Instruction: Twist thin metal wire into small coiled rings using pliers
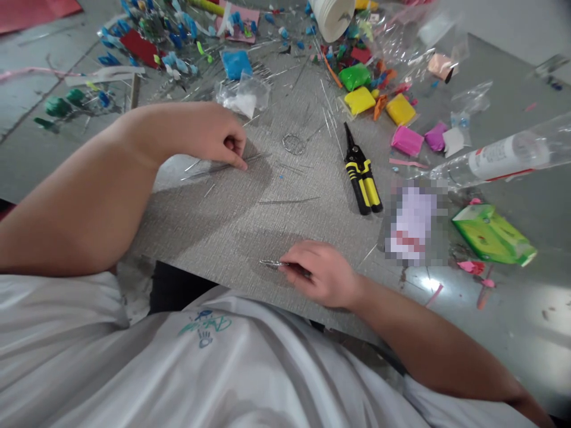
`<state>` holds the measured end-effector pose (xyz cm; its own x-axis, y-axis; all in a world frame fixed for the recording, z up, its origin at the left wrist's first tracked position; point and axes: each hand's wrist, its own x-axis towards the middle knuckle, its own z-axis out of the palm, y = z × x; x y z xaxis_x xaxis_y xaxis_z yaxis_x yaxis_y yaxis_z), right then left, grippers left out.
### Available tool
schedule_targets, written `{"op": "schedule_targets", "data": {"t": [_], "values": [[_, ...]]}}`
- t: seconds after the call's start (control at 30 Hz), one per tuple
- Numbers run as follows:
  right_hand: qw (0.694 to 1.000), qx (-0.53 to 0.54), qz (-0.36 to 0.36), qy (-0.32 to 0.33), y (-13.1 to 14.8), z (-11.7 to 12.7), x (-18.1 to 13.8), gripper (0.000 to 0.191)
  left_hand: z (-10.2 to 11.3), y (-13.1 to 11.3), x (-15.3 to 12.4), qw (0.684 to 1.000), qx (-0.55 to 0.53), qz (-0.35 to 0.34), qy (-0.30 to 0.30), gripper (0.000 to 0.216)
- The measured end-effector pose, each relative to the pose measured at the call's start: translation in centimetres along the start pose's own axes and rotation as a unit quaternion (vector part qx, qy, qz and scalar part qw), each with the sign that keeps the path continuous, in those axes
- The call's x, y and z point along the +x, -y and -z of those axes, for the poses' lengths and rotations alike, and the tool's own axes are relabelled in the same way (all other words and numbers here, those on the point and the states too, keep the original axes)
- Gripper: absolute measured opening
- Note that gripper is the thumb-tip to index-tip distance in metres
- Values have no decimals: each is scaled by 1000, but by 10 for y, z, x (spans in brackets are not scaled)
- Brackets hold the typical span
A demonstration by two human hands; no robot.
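Note:
My left hand (214, 138) rests on the grey mat (250, 226), fingers curled, fingertip pressing on a bundle of thin metal wires (223, 167) lying flat. My right hand (319, 272) lies near the mat's front edge, fingers pinched on a short bunch of thin wires (271, 263) that points left. A single loose wire (289, 201) lies between the two hands. A small wire ring (293, 144) sits farther back on the mat.
Yellow-and-black cutters (362, 177) lie right of centre. Blocks of coloured clay (359, 100), plastic bags (243, 95), a white cup (332, 18) and blue scraps crowd the back. A green box (493, 235) and a wrapped tube (508, 157) lie at the right.

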<state>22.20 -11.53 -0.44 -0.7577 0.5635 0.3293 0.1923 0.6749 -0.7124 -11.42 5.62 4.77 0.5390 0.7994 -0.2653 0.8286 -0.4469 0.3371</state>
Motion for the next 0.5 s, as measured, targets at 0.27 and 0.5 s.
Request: {"op": "schedule_targets", "data": {"t": [0.27,0.5], "values": [[1000,-10,0,0,1,2,-1,14,6,-2,-3,997,2,70,19,102],[1000,1,-15,10,0,1,-1,16,6,30,0,992,-3,124,-3,101]]}}
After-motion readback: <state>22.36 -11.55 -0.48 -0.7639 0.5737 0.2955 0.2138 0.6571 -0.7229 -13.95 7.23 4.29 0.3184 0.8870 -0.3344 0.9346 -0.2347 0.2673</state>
